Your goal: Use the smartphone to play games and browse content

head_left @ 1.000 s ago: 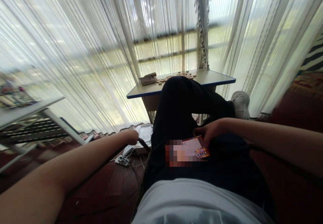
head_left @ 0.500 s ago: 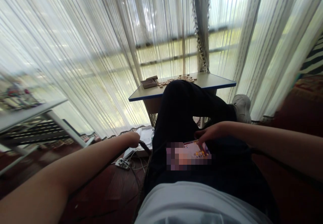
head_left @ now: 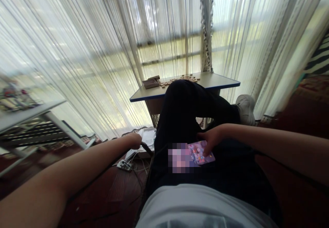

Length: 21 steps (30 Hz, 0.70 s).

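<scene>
A smartphone (head_left: 197,153) lies over my dark-trousered lap, its lit screen showing rows of colourful icons. Its left part is covered by a pixelated patch. My right hand (head_left: 212,140) grips the phone by its far right side, the thumb over the screen and the other fingers mostly hidden behind or under it. Out to the left, my left hand (head_left: 135,141) is closed at the end of a dark chair armrest (head_left: 147,149). Its fingertips are out of sight.
Ahead stands a blue-edged table (head_left: 218,80) with a wooden box (head_left: 151,83) and scattered small wooden pieces (head_left: 168,82). My raised knee partly hides it. A power strip (head_left: 124,165) with cables lies on the floor at left. A pale table (head_left: 31,113) stands far left, before sheer curtains.
The phone's screen has switched from a pale picture to a page of icons. My right thumb has shifted slightly down over the screen. My left hand stays on the armrest.
</scene>
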Tool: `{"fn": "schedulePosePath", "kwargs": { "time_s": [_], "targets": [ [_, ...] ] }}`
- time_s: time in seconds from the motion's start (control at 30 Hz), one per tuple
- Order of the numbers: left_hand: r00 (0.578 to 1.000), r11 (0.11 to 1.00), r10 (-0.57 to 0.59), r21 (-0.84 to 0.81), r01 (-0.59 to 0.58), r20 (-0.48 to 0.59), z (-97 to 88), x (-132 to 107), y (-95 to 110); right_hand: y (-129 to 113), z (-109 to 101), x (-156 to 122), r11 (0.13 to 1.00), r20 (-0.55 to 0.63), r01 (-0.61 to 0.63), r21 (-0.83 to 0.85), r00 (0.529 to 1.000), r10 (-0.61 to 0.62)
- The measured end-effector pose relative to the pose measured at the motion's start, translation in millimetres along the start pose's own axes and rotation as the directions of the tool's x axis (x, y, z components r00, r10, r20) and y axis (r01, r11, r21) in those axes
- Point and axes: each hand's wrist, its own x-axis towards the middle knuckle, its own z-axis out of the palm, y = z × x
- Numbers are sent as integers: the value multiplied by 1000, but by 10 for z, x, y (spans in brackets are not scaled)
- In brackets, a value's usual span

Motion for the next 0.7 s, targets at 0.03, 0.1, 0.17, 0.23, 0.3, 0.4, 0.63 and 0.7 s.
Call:
{"fn": "schedulePosePath", "kwargs": {
  "time_s": [0.03, 0.1, 0.17, 0.23, 0.3, 0.4, 0.63, 0.7],
  "targets": [
    [1000, 1000, 0, 5, 0, 2, -6, -5, 4, -9, 1, 0, 1000, 35, -12, -24, 999, 12],
    [1000, 1000, -3, 11, 3, 4, -11, -8, 6, -33, 7, -5, 998, 88, -34, -60, 995, 39],
    [1000, 1000, -8, 13, 8, 5, -11, -6, 5, -60, 23, -13, 995, 97, -49, -83, 994, 57],
    [1000, 1000, -12, 13, 12, 9, -12, -6, 4, -84, 42, -16, 994, 93, -44, -104, 994, 54],
    [1000, 1000, -9, 13, 9, 10, -17, -11, 7, -95, 56, -12, 993, 101, -28, -116, 994, 40],
    [1000, 1000, -8, 12, 8, 4, -29, -26, 13, -85, 61, -5, 995, 137, -26, -93, 990, 38],
    [1000, 1000, 6, 24, -6, 9, -27, -19, 16, -97, 39, -30, 997, 136, -75, 16, 988, 73],
    [1000, 999, 15, 41, -15, 2, -9, 5, 18, -103, 50, -29, 996, 93, -64, 63, 994, 58]
  ]
}}
